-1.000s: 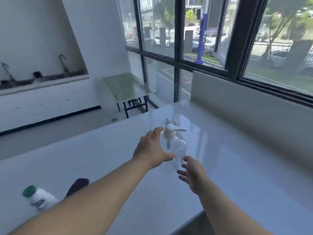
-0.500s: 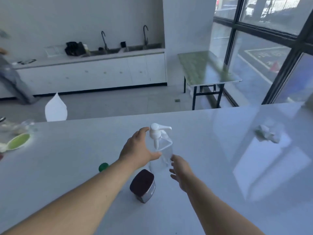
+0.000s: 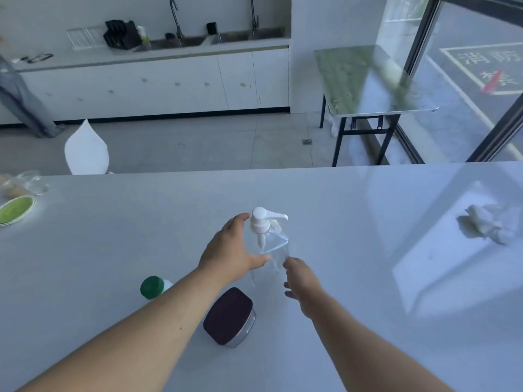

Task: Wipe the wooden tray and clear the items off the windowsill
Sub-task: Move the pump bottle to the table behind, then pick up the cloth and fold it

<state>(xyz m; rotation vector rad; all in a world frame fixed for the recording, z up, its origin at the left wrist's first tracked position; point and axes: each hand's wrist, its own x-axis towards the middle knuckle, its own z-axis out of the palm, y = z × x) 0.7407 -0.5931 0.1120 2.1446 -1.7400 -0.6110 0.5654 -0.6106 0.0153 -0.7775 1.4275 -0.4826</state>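
Note:
A clear pump bottle (image 3: 270, 239) with a white pump head stands upright at the middle of the white table (image 3: 368, 278). My left hand (image 3: 232, 250) wraps its left side, thumb across the front. My right hand (image 3: 301, 281) sits at the bottle's lower right with loosely bent fingers, fingertips at its edge. A crumpled white cloth (image 3: 489, 224) lies at the right of the table. No wooden tray or windowsill is in view.
Beside my left forearm stand a dark-lidded jar (image 3: 229, 315) and a green-capped white bottle (image 3: 154, 287). A green lid (image 3: 15, 209) and a plastic bag (image 3: 22, 182) lie far left. Beyond the table: a white chair back (image 3: 85, 149), a green folding table (image 3: 368, 77), a person (image 3: 17, 100).
The view has swung left from the window toward the room. Both hands kept their pose around the pump bottle, which now stands near the jar and green-capped bottle.

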